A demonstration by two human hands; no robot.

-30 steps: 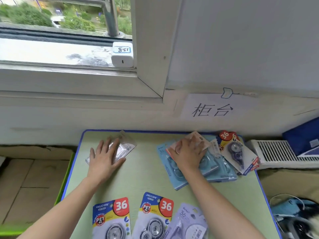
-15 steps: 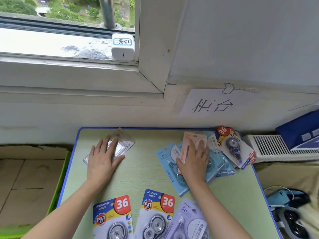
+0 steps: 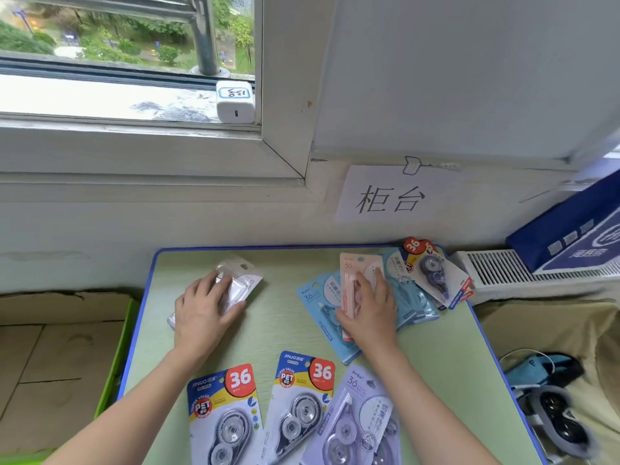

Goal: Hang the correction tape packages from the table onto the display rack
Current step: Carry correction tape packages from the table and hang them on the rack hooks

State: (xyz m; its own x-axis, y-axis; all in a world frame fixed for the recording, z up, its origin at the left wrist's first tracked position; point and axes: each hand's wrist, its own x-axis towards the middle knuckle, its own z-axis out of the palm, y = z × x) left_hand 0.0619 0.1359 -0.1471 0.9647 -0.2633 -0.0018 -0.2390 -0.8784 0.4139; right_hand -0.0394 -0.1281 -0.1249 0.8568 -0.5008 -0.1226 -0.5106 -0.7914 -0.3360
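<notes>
The fingers (image 3: 378, 280) of the right hand (image 3: 369, 317) were curled over a pink package (image 3: 350, 266), thumb on its left edge, pinching it where it lay on top of the pile at the far right of the table (image 3: 285, 273). Its long axis ran away from the person towards the table's far edge, hang-hole end farthest out. The left hand (image 3: 201, 317), at the far left of the table, had its fingers bent over a clear package (image 3: 246, 280), thumb at its near edge, and seemed to be closing on it. That one lay slantwise, hole end pointing far and right. Each hand thus had its own package under it, and the right was the nearer to the pile. I counted one pink, one clear, one lilac package (image 3: 362, 414) at the near edge, two yellow-and-blue packages (image 3: 221, 414) beside it and a third in the far right corner, and at least two overlapping light blue packages (image 3: 317, 297). No rack was in sight.
</notes>
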